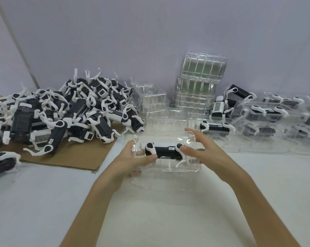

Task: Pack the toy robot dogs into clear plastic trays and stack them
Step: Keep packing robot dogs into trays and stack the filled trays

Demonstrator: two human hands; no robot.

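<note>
My left hand [131,163] and right hand [204,148] grip the clear plastic tray [168,175], thumbs pressing the toy robot dog [165,151] into it; uneven force may bend a leg or buckle the tray.

The light is bright and soft, and it looks much the same all over. It seems to come from up above. Shadows are very faint. The clear tray [168,177] is sharp and has small white shiny spots on its rim, most at its far right corner. Behind the tray, the stack of empty trays [202,68] shines too. Far to the right of the tray, the packed trays [268,113] look smeared and blurry. Far to the left of it, the pile of toy dogs [65,111] looks stretched, and a pole [17,43] leans and bends
</note>
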